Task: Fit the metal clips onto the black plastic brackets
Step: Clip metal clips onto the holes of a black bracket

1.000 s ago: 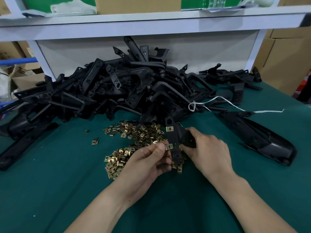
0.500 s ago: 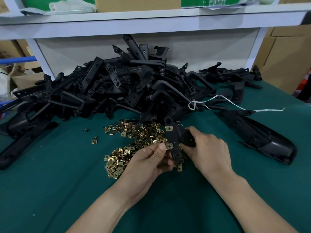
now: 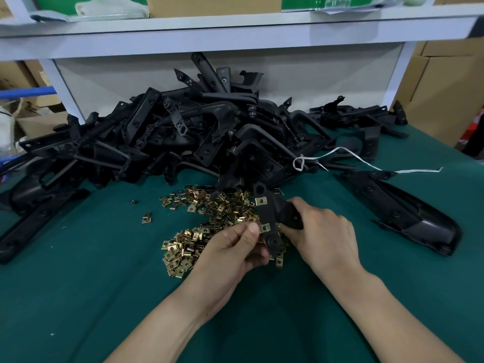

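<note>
My right hand [image 3: 320,230] grips a black plastic bracket [image 3: 273,216] held over the green table. One brass metal clip [image 3: 261,201] sits on the bracket's upper part. My left hand [image 3: 233,247] pinches a second clip [image 3: 264,228] with thumb and fingers against the bracket's lower edge. A heap of loose brass clips [image 3: 209,221] lies on the table just under and left of both hands. A big pile of black brackets [image 3: 183,137] fills the back of the table.
A long black moulded part [image 3: 398,210] lies to the right. A white cord [image 3: 366,165] trails from the pile. Two stray clips [image 3: 146,217] lie left of the heap. A white shelf [image 3: 235,30] overhangs the back; cardboard boxes [image 3: 445,87] stand at right.
Both hands and the bracket have stayed almost in place. The left thumb has pressed the lower clip slightly further onto the bracket's edge.
</note>
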Motion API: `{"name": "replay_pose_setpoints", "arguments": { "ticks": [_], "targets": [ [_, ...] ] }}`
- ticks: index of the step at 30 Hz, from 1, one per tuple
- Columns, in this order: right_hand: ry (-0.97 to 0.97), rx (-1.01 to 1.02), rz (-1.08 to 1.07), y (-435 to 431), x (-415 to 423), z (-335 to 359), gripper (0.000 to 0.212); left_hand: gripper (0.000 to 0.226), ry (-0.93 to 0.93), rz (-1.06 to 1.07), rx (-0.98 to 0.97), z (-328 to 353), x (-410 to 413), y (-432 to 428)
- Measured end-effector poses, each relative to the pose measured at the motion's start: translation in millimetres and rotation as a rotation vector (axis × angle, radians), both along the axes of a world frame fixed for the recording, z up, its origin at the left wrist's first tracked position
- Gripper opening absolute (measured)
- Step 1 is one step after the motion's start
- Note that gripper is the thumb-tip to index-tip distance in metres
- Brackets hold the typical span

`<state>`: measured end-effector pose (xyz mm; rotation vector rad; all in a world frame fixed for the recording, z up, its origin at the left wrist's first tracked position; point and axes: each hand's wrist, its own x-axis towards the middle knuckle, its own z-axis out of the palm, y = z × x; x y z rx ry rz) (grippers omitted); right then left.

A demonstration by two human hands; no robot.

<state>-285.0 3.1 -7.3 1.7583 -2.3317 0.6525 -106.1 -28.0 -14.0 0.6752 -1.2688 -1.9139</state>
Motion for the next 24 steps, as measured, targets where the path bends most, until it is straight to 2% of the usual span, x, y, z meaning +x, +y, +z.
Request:
{"name": "replay_pose_setpoints", "arguments": {
  "ticks": [9,19,24],
  "targets": [
    [0.015,-0.004,-0.002,0.5,1.2,0.7,0.033,0.031,-0.015,0.011,-0.017,3.0,-0.6,2.5],
    [0.024,-0.006,0.006,0.9,2.5,0.1,0.034,0.038,-0.019,0.029,-0.025,3.9,-3.2,3.8],
    [0.002,-0.023,0.020,0.6,9.1,-0.4,0.036,0.032,-0.012,0.025,-0.036,4.4,-2.1,3.9]
  ]
}}
